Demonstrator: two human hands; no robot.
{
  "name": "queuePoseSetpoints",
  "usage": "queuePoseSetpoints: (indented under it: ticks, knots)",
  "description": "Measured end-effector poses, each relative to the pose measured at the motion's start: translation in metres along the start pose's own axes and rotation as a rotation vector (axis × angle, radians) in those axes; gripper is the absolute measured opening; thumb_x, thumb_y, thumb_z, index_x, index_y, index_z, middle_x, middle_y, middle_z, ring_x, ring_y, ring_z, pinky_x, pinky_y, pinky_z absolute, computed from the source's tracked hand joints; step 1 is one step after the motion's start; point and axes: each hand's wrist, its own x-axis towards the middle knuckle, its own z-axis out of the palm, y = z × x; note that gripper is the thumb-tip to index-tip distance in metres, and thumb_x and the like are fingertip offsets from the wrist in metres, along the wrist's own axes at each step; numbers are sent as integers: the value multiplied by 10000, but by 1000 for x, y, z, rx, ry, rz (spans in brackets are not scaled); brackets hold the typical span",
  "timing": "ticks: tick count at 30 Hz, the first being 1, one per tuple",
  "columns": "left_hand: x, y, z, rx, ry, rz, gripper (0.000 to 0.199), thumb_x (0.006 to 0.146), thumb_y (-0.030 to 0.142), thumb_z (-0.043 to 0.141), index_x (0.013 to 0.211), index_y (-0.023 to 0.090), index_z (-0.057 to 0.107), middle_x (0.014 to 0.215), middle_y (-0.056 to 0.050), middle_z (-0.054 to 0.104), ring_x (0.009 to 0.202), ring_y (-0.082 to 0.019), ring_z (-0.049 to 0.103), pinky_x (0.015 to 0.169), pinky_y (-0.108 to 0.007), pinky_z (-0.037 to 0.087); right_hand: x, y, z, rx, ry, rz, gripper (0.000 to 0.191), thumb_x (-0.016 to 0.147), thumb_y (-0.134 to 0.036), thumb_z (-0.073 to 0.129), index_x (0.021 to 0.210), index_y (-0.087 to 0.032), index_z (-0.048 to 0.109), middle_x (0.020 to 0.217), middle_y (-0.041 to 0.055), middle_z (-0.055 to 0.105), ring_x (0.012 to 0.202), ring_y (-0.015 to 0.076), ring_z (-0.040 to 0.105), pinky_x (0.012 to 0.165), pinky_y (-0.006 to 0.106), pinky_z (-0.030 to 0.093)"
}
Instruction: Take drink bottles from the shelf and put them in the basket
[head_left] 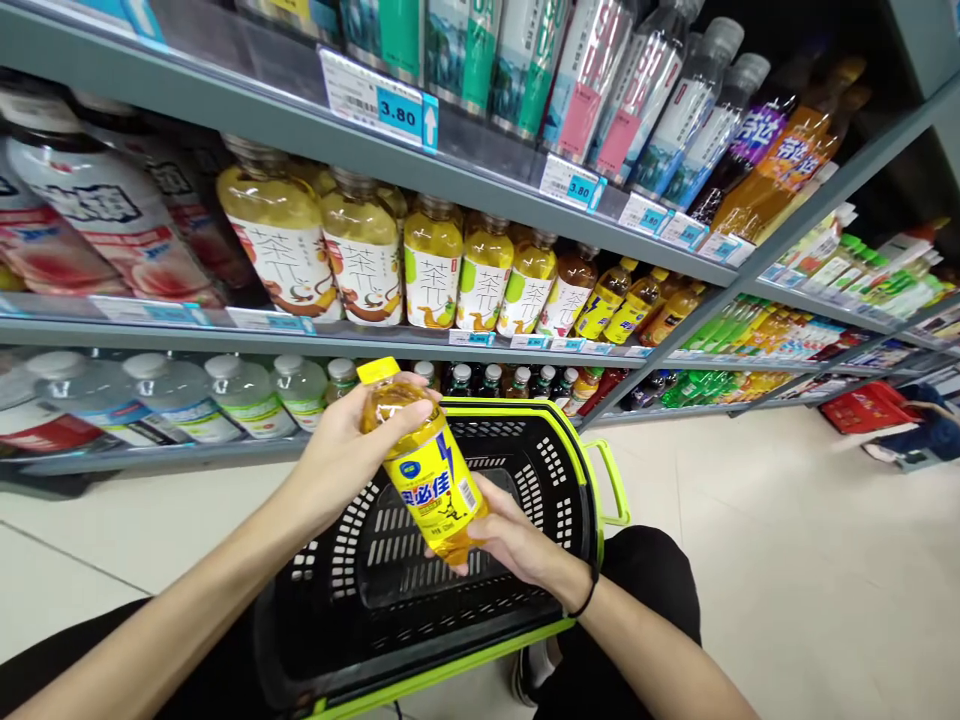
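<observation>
Amber drink fills a clear plastic bottle with a yellow cap and yellow label (433,470) at the centre of the frame, held tilted in 2 bare hands over the opening of a black, slotted plastic basket with lime-green trim (337,650). Its cap points to the upper left of the frame, its base to the lower right. The left hand (356,430) has its fingers wrapped around the bottle's shoulder, thumb across the front below the cap; the right hand (514,530) has its fingers grasping the bottom end. With 1 hand at each end, the weight is probably shared, and most of the label is left uncovered, facing the camera, likely so that it can be read.

At the lower centre, the basket sits between 2 legs in black trousers (652,590), a spot that seems to suit the reach of both hands. A lime-green loop handle (619,490) juts from its right side.

Grey shelves (187,100) cross the upper half. On the middle level, yellow tea bottles with white labels (431,285) stand upright, fronts outward, presumably for easy reading; farther right, 2 smaller yellow-capped bottles (600,308) resemble the held bottle. White-and-blue price tags (397,108), some reading 3.80, line the upper edge.
</observation>
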Motion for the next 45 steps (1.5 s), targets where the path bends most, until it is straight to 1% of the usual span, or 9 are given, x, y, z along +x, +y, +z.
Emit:
queuePoseSetpoints:
  ticks: [5,9,12,17,24,29,36,40,45]
  knots:
    - [-1,-3,-3,-4,-37,60,601,740,556,804,1158,166,621,1236,-115,701,1060,-258,674,993,-413,517,-1,1,1,-2,-29,-18,569,816,-297,744,1335,-174,547,1091,95,725,785,202,706,526,226,469]
    - [-3,-4,-5,11,-56,111,555,772,533,783,1150,161,621,1139,-96,724,988,-243,693,946,-409,541,-4,1,3,2,-26,5,576,835,-305,726,1366,-171,547,1136,117,717,828,224,705,546,245,474]
    - [-2,-5,-6,21,-62,137,513,789,519,773,1131,163,632,1123,-94,725,1000,-240,690,961,-409,536,-5,1,5,-18,0,31,616,844,-307,719,1415,-188,523,1169,120,706,872,240,698,549,252,464]
    - [-2,-7,-8,15,-67,148,519,783,519,777,1131,163,628,1138,-103,718,999,-242,688,961,-415,538,-4,2,7,-51,22,50,631,821,-340,738,1402,-196,537,1154,112,709,875,249,690,541,258,456]
    - [-3,-8,-8,21,-67,153,490,796,497,773,1123,162,629,1112,-83,698,1002,-229,666,957,-399,524,-5,6,7,-47,5,22,646,822,-303,719,1419,-175,508,1094,107,720,804,225,689,546,261,449]
    - [-2,-8,-8,21,-84,140,511,797,518,767,1134,161,623,1093,-81,697,973,-231,671,933,-407,527,-5,5,7,-57,20,45,656,820,-336,728,1413,-175,500,1128,120,702,791,225,683,550,270,446]
    - [0,-11,-8,14,-89,127,506,800,517,767,1147,178,620,1158,-91,712,994,-236,689,948,-421,537,-4,2,10,-71,30,52,650,814,-359,739,1396,-187,507,1131,111,706,768,209,660,545,267,440]
    - [0,-10,-6,15,-73,149,470,790,476,774,1115,168,631,1122,-87,719,986,-229,690,942,-408,545,-6,2,9,-71,41,68,660,813,-354,736,1412,-198,509,1164,116,709,835,236,679,558,271,448]
    - [-3,-8,-5,-62,-124,169,460,779,427,777,1112,159,607,1077,-80,700,924,-199,675,877,-377,555,-10,8,1,-97,64,49,646,830,-350,732,1416,-201,503,1153,124,705,929,272,683,586,286,469]
